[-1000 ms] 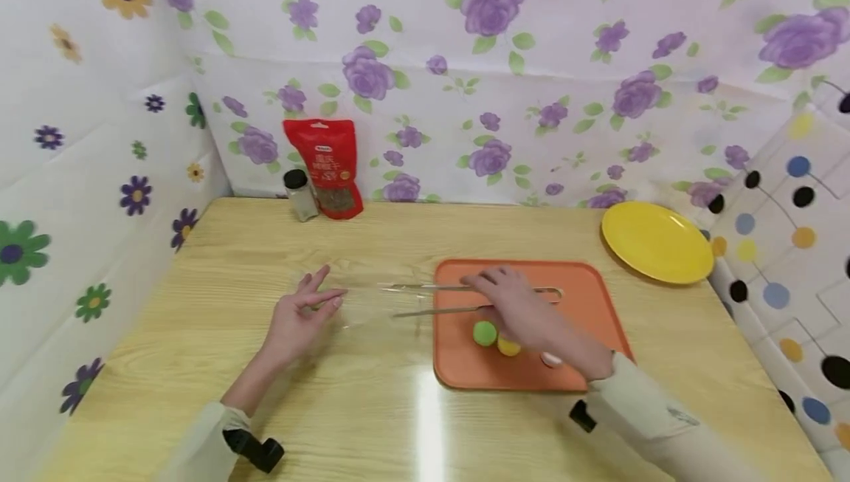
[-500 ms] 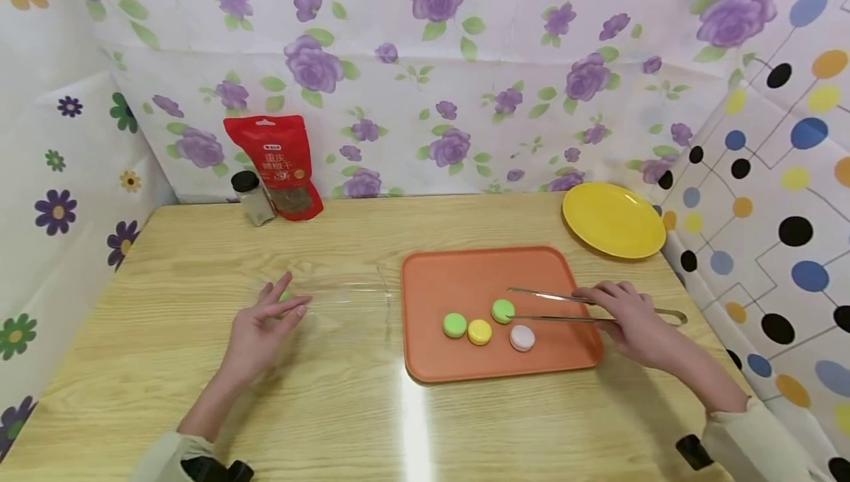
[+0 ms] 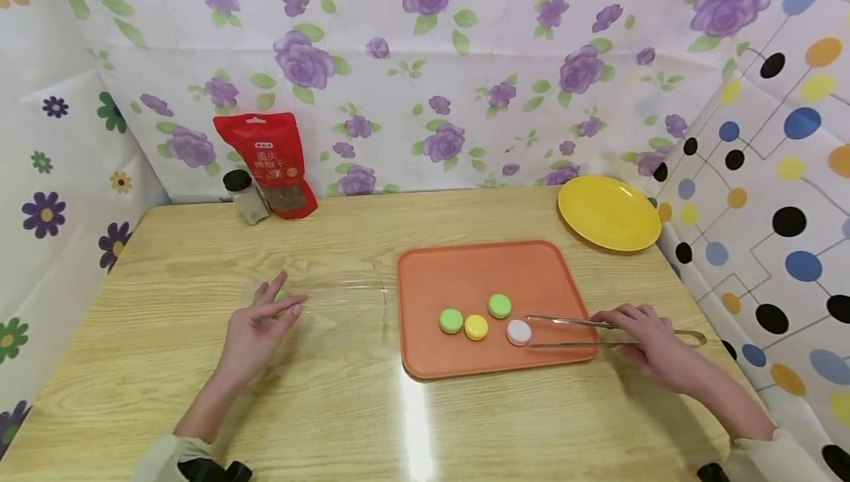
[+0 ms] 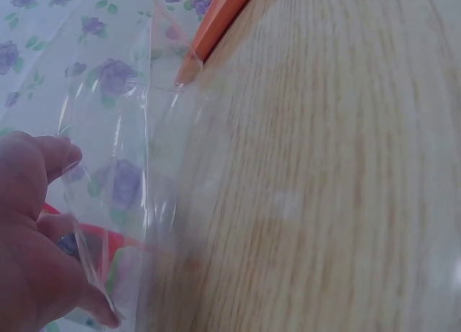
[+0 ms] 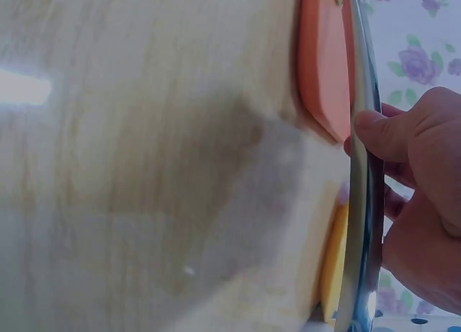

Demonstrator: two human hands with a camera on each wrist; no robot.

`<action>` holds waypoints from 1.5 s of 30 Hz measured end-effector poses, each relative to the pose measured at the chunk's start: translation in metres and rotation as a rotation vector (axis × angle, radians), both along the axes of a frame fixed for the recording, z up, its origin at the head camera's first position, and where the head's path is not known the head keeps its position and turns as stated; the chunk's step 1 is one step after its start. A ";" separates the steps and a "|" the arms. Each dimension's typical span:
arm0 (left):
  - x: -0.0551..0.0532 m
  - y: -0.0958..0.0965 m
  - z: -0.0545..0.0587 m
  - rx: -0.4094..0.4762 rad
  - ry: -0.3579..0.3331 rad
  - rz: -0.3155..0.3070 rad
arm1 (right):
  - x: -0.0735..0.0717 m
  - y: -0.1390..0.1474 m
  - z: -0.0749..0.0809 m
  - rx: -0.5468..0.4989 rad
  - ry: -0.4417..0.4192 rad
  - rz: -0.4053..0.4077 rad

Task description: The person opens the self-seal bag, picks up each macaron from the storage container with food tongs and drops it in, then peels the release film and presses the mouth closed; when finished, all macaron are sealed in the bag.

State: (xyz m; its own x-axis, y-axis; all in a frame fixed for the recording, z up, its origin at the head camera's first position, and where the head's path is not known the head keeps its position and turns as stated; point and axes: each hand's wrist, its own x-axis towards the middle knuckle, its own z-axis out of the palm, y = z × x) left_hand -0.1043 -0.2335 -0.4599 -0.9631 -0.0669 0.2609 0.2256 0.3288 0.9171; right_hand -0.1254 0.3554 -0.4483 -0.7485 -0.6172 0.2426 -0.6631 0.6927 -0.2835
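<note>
My left hand point(image 3: 255, 331) holds a clear plastic bag point(image 3: 345, 301) by its left end, thumb below and fingers above in the left wrist view. The bag's mouth faces right, and something green point(image 4: 115, 271) shows through it beside the fingers. My right hand point(image 3: 654, 338) grips metal tongs point(image 3: 598, 345) around their middle. Spread apart, the tong tips stand just right of a pale pink macaron point(image 3: 519, 332), over the orange tray point(image 3: 471, 268). Left of it on the tray lie a yellow macaron point(image 3: 476, 328) and two green ones, a left green macaron point(image 3: 451, 321) and a right green macaron point(image 3: 499, 306).
A yellow plate point(image 3: 609, 213) lies at the table's back right corner. At the back left, a red pouch point(image 3: 275, 164) stands beside a black-capped jar point(image 3: 246, 198). Flowered cloth walls rise behind and to the left, a dotted one to the right.
My right hand has drawn the tongs from the bag's mouth back over the tray, then slightly nearer me, to the pink macaron. The view has swung right; my left hand keeps its hold.
</note>
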 end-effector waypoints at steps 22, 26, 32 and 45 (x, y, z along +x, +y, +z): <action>0.001 -0.003 0.001 -0.005 -0.011 0.014 | -0.001 -0.017 -0.015 -0.007 -0.001 -0.020; 0.001 -0.002 0.000 -0.015 -0.007 0.014 | 0.000 -0.017 -0.015 -0.010 -0.003 -0.025; 0.001 0.000 -0.001 -0.006 0.005 0.014 | 0.000 -0.017 -0.014 -0.014 0.035 -0.004; -0.001 -0.003 -0.003 -0.028 0.000 0.013 | -0.010 -0.068 0.003 -0.058 0.031 0.071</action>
State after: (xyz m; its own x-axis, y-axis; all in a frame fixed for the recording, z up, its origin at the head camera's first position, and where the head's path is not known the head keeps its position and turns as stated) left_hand -0.1050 -0.2365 -0.4629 -0.9621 -0.0724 0.2631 0.2213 0.3570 0.9075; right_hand -0.1356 0.2870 -0.4457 -0.6950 -0.6526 0.3019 -0.7190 0.6270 -0.2997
